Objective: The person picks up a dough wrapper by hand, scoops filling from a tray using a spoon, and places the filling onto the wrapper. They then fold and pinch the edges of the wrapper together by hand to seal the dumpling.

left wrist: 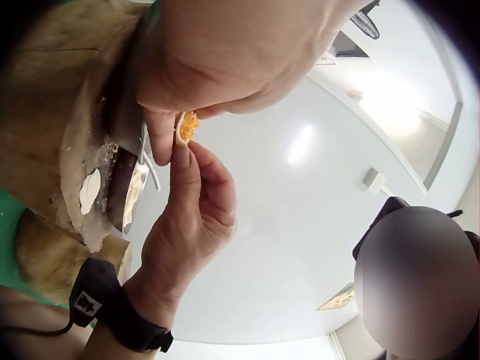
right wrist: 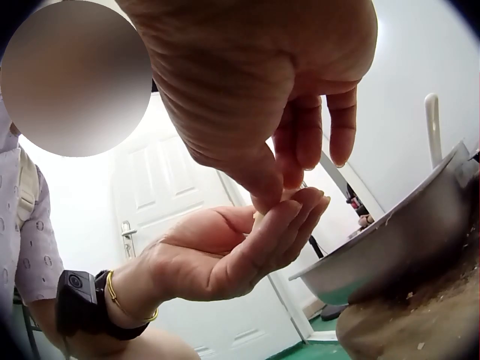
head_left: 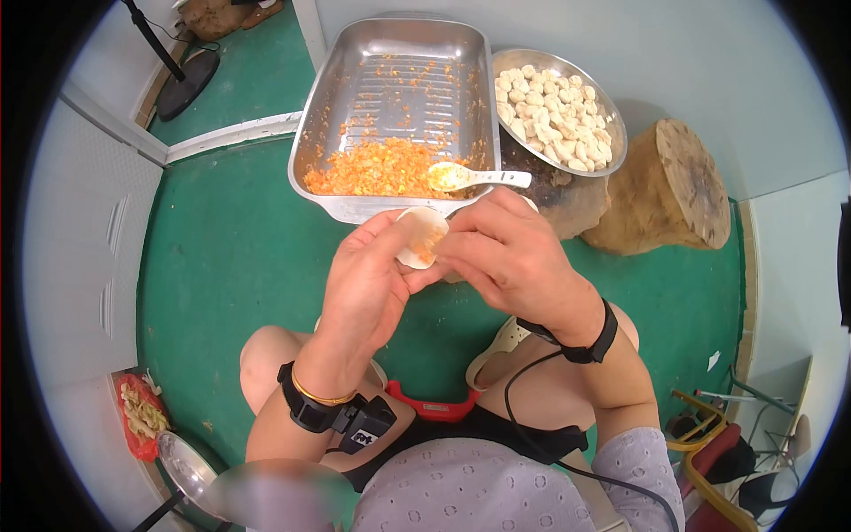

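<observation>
A round white dumpling wrapper (head_left: 409, 254) lies cupped in my left hand (head_left: 359, 282), thumb at its left edge. Orange filling with yellow bits (left wrist: 190, 126) sits inside the wrapper. My right hand (head_left: 523, 257) pinches the wrapper's right edge between thumb and fingertips. From the right wrist view, the left hand (right wrist: 225, 244) supports it from below, and the fingers largely hide it. Just beyond both hands stands a deep metal pan (head_left: 355, 211), orange filling (head_left: 372, 168) heaped at its near end. A white spoon (head_left: 496, 178) rests across that pan's near right corner, its bowl holding filling.
Behind the right hand, a round metal tray (head_left: 619, 152) holds many shaped dumplings (head_left: 554, 115). A wooden stump (head_left: 678, 186) stands to the right. Another white wrapper (left wrist: 90, 191) lies on the wooden surface. A red bag (head_left: 142, 417) and metal bowl (head_left: 188, 461) are at lower left.
</observation>
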A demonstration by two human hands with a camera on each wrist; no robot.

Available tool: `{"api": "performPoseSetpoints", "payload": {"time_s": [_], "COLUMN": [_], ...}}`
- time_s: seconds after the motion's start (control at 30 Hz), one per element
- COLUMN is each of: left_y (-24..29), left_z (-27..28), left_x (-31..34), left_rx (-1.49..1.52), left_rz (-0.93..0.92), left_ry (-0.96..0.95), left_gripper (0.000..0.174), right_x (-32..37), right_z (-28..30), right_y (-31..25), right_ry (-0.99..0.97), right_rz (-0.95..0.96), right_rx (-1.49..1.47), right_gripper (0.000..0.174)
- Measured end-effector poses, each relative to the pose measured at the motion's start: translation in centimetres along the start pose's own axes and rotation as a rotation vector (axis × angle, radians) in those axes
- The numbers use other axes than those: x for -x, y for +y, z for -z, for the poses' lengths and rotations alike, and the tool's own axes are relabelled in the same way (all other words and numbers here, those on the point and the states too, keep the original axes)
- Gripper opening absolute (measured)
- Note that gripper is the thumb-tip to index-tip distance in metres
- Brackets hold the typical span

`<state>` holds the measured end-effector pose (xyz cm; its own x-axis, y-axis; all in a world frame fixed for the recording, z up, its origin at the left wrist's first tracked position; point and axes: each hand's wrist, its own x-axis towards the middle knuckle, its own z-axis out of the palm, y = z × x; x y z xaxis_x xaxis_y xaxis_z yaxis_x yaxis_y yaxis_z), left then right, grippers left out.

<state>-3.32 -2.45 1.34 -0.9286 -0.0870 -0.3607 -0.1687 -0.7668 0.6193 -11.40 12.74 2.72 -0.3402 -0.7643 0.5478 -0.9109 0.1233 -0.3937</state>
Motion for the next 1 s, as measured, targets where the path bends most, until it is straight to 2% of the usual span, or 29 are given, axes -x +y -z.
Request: {"api": "performPoseSetpoints", "payload": {"time_s": [0.07,0.17,0.33,0.43,0.57,1.0], "left_y": [-0.04,-0.10,0.13,0.29,0.26,-0.17], "left_z": [-0.05,0.07,0.25,0.45,0.46,0.61], "left_x": [0.00,0.05,0.35,0.53,0.58,0.75], "left_rx": [-0.015,-0.049,-0.072,-0.155,-0.147,-0.192], "left_rz": [0.015,0.009,0.028,0.017,0.030,-0.001], "left_ry": [0.000,-0.033,-0.066,-0.061,-0.074,-0.049], "left_gripper": [0.020,0.024,0.018,0.024,0.021,0.025], "right_x": [0.01,-0.14,-0.07,0.02,-0.03,0.29], "right_z": [-0.03,-0.14,-0.11,-0.25,-0.26,-0.07], "right_y": [0.10,0.04,0.11,0.09,0.03,0.00], "right_ry": [-0.024,0.006,-0.001,-0.007,-0.011,-0.030], "right_rz": [0.009,-0.013,-0.044,-0.049,-0.046,-0.045], "right_rx": [0.014,-0.010,-0.016,-0.009,-0.024,-0.042], "right_gripper": [0.020,0.014,0.014,0.014,0.014,0.018]}}
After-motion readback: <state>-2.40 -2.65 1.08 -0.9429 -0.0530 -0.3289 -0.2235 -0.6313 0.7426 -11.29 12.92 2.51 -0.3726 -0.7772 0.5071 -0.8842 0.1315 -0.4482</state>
